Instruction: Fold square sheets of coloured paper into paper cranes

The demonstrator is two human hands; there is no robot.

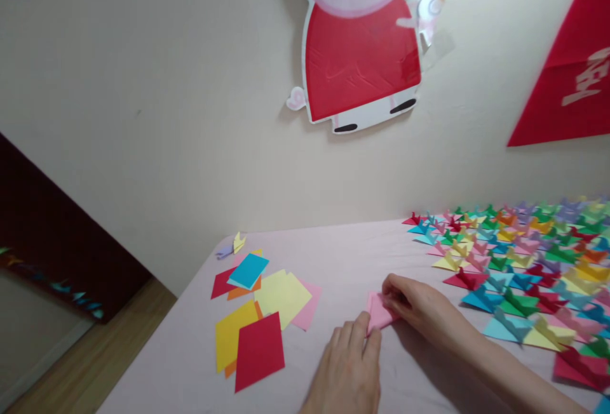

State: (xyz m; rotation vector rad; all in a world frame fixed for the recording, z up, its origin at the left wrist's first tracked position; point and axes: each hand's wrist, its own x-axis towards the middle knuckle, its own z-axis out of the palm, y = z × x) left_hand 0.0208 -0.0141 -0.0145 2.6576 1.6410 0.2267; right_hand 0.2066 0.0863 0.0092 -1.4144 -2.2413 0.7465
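Observation:
A small folded sheet of pink paper (376, 314) lies on the cloth-covered table between my two hands. My left hand (347, 366) rests low on the table, its index finger and thumb holding the near left corner of the sheet. From the right, my right hand (413, 305) pinches the sheet's right side with bent fingers, and part of the paper is hidden beneath them. To the left lie loose squares of coloured paper, among them a red square (260, 352), a pale yellow square (282, 298) and a blue square (248, 270).
Rows of many-coloured folded paper birds (519, 274) cover the table's right side. A yellow folded piece (239, 242) and a purple one (224, 252) sit at the far left corner. Behind the table (171, 363) is a wall with a cartoon pig cutout (365, 58).

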